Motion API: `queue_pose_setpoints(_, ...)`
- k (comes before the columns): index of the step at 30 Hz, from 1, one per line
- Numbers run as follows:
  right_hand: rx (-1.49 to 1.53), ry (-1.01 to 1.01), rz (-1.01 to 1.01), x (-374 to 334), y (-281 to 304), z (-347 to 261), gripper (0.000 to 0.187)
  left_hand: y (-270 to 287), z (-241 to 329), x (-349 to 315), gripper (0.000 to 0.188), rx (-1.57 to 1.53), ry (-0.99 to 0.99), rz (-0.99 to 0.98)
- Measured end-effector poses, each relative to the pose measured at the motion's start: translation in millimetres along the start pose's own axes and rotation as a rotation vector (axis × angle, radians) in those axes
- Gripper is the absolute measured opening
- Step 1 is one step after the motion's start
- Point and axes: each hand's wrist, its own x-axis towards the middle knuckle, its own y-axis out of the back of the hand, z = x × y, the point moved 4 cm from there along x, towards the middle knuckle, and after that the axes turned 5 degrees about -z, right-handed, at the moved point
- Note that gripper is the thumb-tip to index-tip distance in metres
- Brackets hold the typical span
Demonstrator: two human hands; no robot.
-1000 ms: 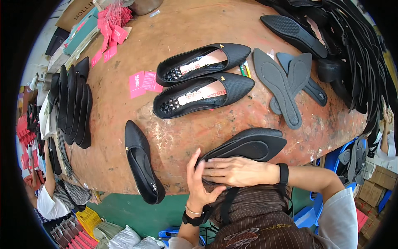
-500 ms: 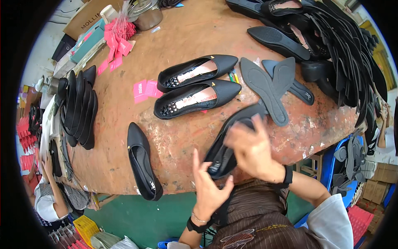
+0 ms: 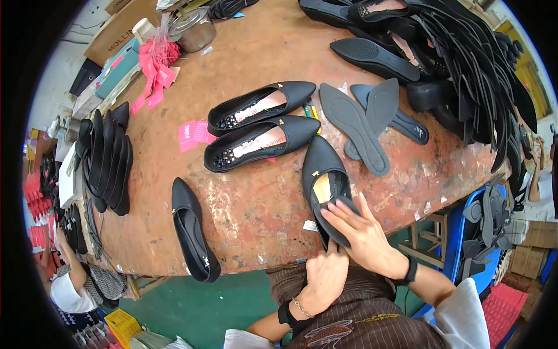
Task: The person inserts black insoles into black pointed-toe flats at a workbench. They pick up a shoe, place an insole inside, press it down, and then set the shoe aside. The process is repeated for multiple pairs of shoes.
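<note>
A black pointed flat shoe (image 3: pixel 318 161) with a small gold ornament lies at the table's front edge, toe pointing away from me. Inside it a yellowish patch shows beside a dark insole (image 3: pixel 344 214) that stands partly lifted. My right hand (image 3: pixel 369 244) rests on this insole, fingers stretched out and slightly spread. My left hand (image 3: pixel 326 273) is closed at the shoe's heel, one finger against it; the grip is partly hidden. To the left, another black flat (image 3: pixel 196 232) has a dark insole inside. Beyond, a pair of black flats (image 3: pixel 264 136) lies side by side.
Loose grey insoles (image 3: pixel 357 128) lie crossed at the right, near a large heap of black shoes and soles (image 3: pixel 465 70). Black shoes (image 3: pixel 107 163) stand stacked at the left edge. Pink tags (image 3: pixel 195 135) and a metal pot (image 3: pixel 195 29) are farther back. A co-worker (image 3: pixel 75 279) is at far left.
The shoe has turned more upright in view, and its insole is now partly raised, baring the yellowish patch. My left hand has gone from spread to closed at the heel. My right hand came nearer.
</note>
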Motion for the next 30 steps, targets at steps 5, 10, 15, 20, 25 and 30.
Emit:
queue_pose_setpoints(5,-0.108,-0.174,-0.401,79,-10,34,0.045,18,1,3,0.045,-0.017,-0.009,0.055)
queue_pose_setpoints(10,-0.232,0.092,0.014,26,-23,31,0.047,18,-3,4,0.048,-0.083,-0.019,0.066)
queue_pose_setpoints(15,-0.233,-0.231,-0.470,86,-19,30,0.047,21,-4,3,0.046,-0.120,-0.030,0.074)
queue_pose_setpoints(20,-0.281,0.007,-0.123,23,-20,17,0.061,13,-9,2,0.045,-0.148,-0.029,0.074)
queue_pose_setpoints(25,-0.252,-0.330,-0.703,88,-14,39,0.063,22,-6,5,0.038,-0.136,-0.028,0.095)
queue_pose_setpoints(30,-0.327,0.161,-0.177,28,-18,21,0.061,15,-11,5,0.045,-0.140,-0.087,0.083)
